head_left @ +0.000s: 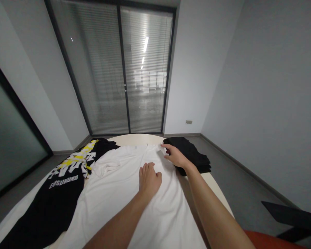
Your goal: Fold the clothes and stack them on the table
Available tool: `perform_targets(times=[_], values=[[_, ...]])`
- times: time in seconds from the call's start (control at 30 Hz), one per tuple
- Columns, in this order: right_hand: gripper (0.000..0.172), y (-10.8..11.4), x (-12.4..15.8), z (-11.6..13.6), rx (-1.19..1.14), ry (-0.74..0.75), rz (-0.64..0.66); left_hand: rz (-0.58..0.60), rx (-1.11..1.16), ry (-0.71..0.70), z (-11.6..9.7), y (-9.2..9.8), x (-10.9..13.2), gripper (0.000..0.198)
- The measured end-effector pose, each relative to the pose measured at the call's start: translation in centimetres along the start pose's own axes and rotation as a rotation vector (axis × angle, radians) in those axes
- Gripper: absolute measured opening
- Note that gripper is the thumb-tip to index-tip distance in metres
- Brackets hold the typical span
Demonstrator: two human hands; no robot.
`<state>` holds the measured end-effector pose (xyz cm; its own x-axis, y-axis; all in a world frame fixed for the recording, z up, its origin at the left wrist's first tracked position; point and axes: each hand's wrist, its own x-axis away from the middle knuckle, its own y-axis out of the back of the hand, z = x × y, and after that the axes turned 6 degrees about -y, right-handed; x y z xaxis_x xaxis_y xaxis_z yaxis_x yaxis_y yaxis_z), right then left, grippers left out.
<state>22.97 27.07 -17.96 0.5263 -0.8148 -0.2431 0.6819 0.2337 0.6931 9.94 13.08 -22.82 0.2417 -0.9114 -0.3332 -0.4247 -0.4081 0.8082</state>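
Head view. A white shirt (111,190) lies spread on a pale worktop (134,139), running from near its far edge toward the viewer; the lower end is cut off by the bottom of the frame, and both forearms cover part of the body. A small grey mark near the neckline is too small to read. The left hand (149,177) rests palm down on the shirt's upper middle, fingers loosely bent and close together, thumb set apart; the cloth beneath it is hidden. The right hand (174,155) is at the shirt's far right corner, index fingertip on the cloth and thumb just below; the other fingers are curled and partly hidden, so whether the cloth is pinched cannot be told. Just beyond and beside this hand lies a stack of folded black garments (190,152), partly covered by hand and wrist. On the left, a black garment with a yellow and white print (64,197) lies beside the shirt, partly beneath it; its lettering is only partly legible. At lower right, a red-orange object (264,239) and a dark flat piece (292,214) are cut off by the frame.
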Motion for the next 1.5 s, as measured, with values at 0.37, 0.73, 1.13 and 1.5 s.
perform_targets(times=[0.37, 0.73, 1.13, 1.5], values=[[0.049, -2.4, 0.3, 0.2, 0.022, -0.021, 0.188, 0.031, 0.040, 0.036, 0.9, -0.6, -0.5, 0.056], [0.064, -5.7, 2.1, 0.5, 0.520, -0.195, 0.300, 0.086, -0.034, -0.012, 0.6, -0.5, -0.1, 0.057], [0.062, -6.3, 2.5, 0.5, 0.569, -0.166, 0.204, 0.096, 0.007, -0.012, 0.4, -0.2, 0.0, 0.056], [0.063, -6.6, 2.9, 0.6, 0.590, -0.171, 0.182, 0.205, -0.011, -0.134, 1.7, 3.7, 2.2, 0.064]])
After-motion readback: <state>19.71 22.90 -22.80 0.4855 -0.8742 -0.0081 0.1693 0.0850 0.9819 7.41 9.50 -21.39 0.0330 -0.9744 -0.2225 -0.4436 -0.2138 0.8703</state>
